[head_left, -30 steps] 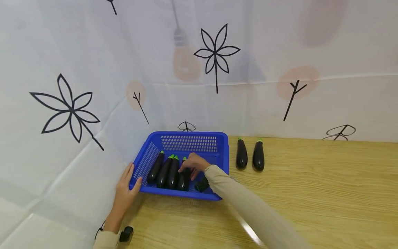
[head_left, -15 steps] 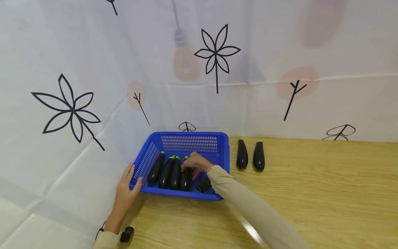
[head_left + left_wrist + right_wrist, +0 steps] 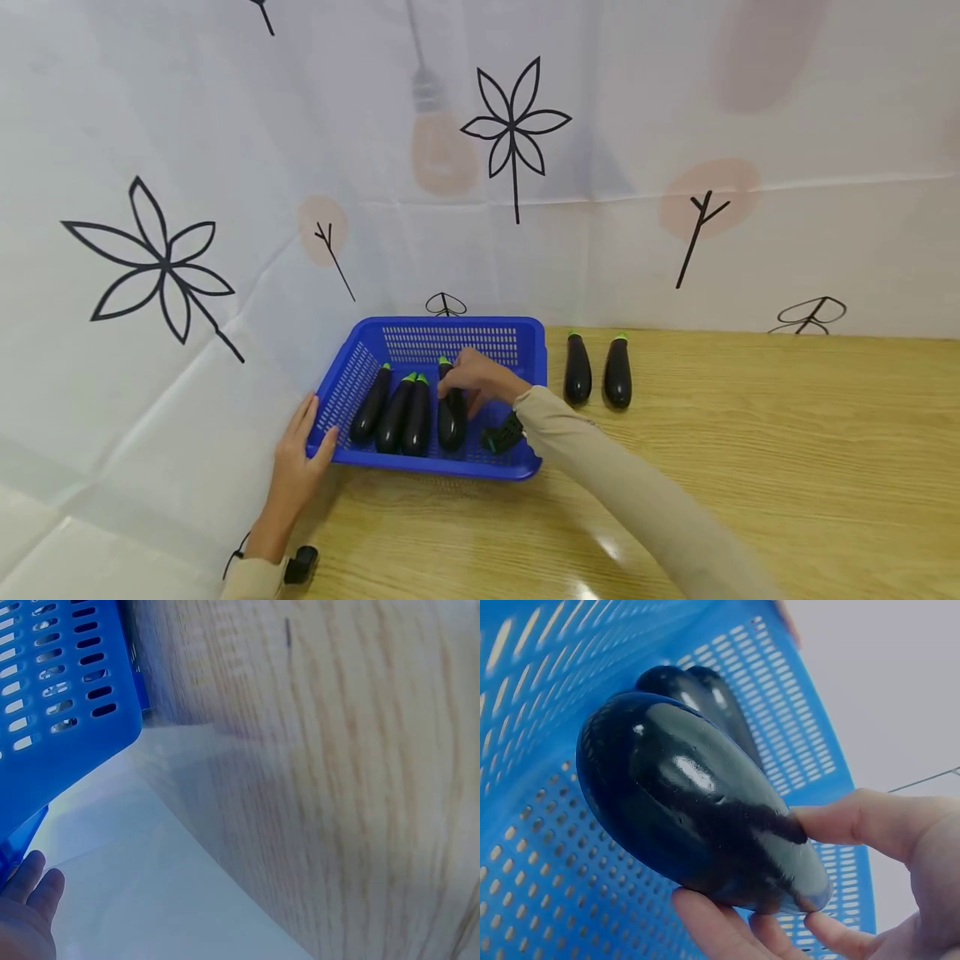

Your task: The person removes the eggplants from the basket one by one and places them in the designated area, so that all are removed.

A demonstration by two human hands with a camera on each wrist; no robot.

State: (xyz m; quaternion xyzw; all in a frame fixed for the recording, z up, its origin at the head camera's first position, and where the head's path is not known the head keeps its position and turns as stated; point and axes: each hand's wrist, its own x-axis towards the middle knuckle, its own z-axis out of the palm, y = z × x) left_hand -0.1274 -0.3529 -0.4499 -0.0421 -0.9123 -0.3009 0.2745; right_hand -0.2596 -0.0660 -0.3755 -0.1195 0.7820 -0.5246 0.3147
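Observation:
Pinched between the thumb and fingers of my right hand [image 3: 480,375] is a dark glossy eggplant [image 3: 452,421] with a green tip. In the right wrist view this eggplant [image 3: 690,795] is tilted above the basket's slotted floor. Three other eggplants [image 3: 393,417] lie side by side in the left part of the blue plastic basket [image 3: 435,467]. My left hand [image 3: 296,458] rests on the basket's near left corner, its fingers along the left side and its thumb at the front rim. The left wrist view shows those fingers [image 3: 45,889] fairly straight beside the basket.
Two more eggplants [image 3: 577,371] lie on the wood-grain table [image 3: 750,433] just right of the basket. A patterned white cloth [image 3: 615,183] stands behind and to the left. The right wrist's black device [image 3: 502,435] is over the basket's right part.
My right hand has lifted the rightmost eggplant in the basket a little and moved it away from the other three, up and rightward. The left hand keeps its place on the corner.

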